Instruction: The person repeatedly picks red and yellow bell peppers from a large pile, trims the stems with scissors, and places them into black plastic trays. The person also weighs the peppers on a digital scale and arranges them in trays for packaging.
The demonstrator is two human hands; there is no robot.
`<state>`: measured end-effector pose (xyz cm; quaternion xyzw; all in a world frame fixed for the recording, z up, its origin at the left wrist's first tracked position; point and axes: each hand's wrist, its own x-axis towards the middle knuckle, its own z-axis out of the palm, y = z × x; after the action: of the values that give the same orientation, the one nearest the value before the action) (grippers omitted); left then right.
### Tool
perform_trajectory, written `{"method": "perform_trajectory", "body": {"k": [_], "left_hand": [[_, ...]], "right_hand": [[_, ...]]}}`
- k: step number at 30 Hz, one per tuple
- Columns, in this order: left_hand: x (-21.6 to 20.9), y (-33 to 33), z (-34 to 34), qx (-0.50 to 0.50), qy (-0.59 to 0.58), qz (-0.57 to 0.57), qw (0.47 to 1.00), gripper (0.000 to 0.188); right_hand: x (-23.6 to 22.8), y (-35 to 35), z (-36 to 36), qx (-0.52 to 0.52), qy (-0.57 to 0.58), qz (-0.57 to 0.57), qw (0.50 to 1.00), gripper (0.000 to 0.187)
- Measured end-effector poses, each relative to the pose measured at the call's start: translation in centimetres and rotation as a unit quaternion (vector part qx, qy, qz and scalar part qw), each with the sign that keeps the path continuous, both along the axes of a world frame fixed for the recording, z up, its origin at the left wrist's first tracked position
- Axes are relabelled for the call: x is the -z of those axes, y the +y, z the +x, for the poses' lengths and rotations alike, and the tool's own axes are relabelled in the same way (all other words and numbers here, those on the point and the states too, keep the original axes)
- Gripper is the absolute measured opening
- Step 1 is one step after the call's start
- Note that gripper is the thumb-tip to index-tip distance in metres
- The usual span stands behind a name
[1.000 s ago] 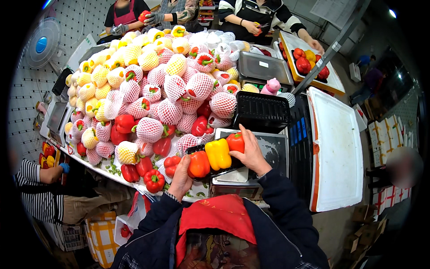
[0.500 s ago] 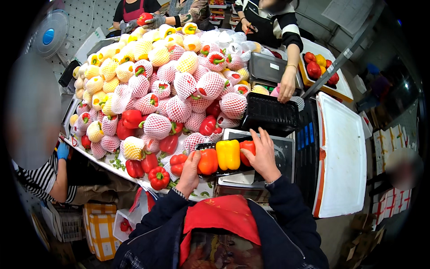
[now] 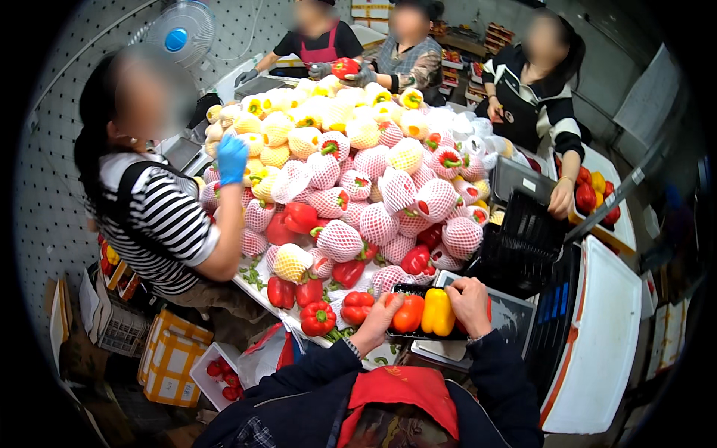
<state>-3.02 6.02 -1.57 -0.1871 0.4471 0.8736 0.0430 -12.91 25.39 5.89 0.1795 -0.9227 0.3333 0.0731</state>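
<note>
Left hand [image 3: 375, 325] half-curled, gripping tray [image 3: 411, 287] end by orange pepper [image 3: 408, 313]; right hand [image 3: 470, 304] curling over red pepper [image 3: 461, 327]. Tray, yellow pepper [image 3: 438, 312] sitting between both. I'd be keeping tray level, squeezing lightly.

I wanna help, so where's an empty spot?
The white foam panel, bordered by black crates on its left, looks bare. A strip of dark plate shows between the right hand and those crates. The pepper heap is crowded.
</note>
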Motion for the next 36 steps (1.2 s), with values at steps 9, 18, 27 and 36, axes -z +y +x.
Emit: {"method": "perform_trajectory", "body": {"k": [9, 18, 27, 36], "left_hand": [[0.3, -0.5, 0.0, 0.034, -0.018, 0.019, 0.999, 0.063], [-0.3, -2.2, 1.2, 0.079, -0.042, 0.063, 0.994, 0.051], [0.0, -2.9, 0.1, 0.145, 0.007, 0.003, 0.989, 0.058], [-1.0, -3.1, 0.1, 0.088, 0.006, 0.041, 0.995, 0.052]], "right_hand": [[-5.0, -0.5, 5.4, -0.213, 0.007, -0.094, 0.972, 0.013], [-6.6, 3.8, 7.9, -0.013, 0.086, -0.122, 0.989, 0.016], [6.3, 11.9, 3.7, 0.090, -0.273, -0.288, 0.913, 0.045], [3.5, 9.6, 4.8, 0.082, -0.277, -0.299, 0.909, 0.056]]}}
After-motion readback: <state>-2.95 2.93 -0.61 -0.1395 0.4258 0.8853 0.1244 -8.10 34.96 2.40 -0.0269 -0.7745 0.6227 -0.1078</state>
